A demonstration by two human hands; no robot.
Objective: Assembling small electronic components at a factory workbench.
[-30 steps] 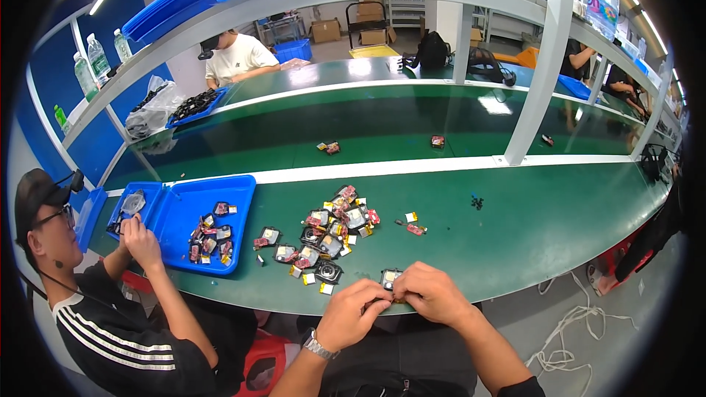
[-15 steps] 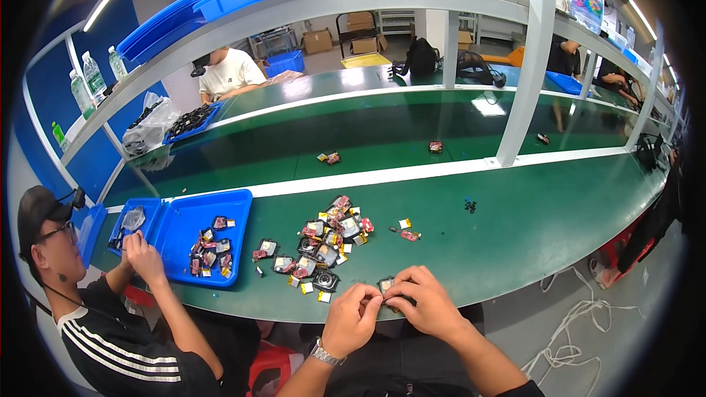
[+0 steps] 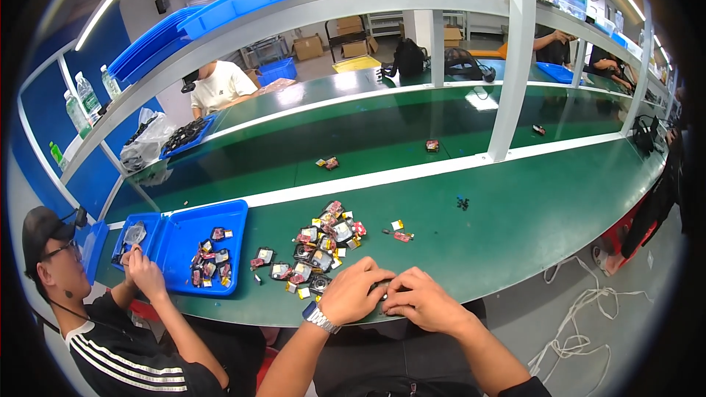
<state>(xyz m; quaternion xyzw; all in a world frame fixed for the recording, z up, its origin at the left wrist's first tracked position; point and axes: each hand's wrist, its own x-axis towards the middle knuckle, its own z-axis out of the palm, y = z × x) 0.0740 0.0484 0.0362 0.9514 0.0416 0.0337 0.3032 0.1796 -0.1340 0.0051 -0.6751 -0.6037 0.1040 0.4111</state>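
Small dark component point(image 3: 383, 290), mostly hidden, sits pinched between the fingertips of both hands at the near edge of the green workbench point(image 3: 515, 213). Left hand point(image 3: 358, 290), wristwatch point(image 3: 321, 317) at the wrist, is closed on it from the left; right hand point(image 3: 426, 300) is closed on it from the right, fingertips meeting. Pile of small red, black and yellow parts point(image 3: 323, 246) lies just beyond the left hand. Blue tray point(image 3: 187, 228) holding similar parts stands farther left, before a seated co-worker.

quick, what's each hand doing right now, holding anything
Left hand: fingers curled on a small dark part at the table edge.
Right hand: fingers curled on the same part; the grip itself is mostly hidden.
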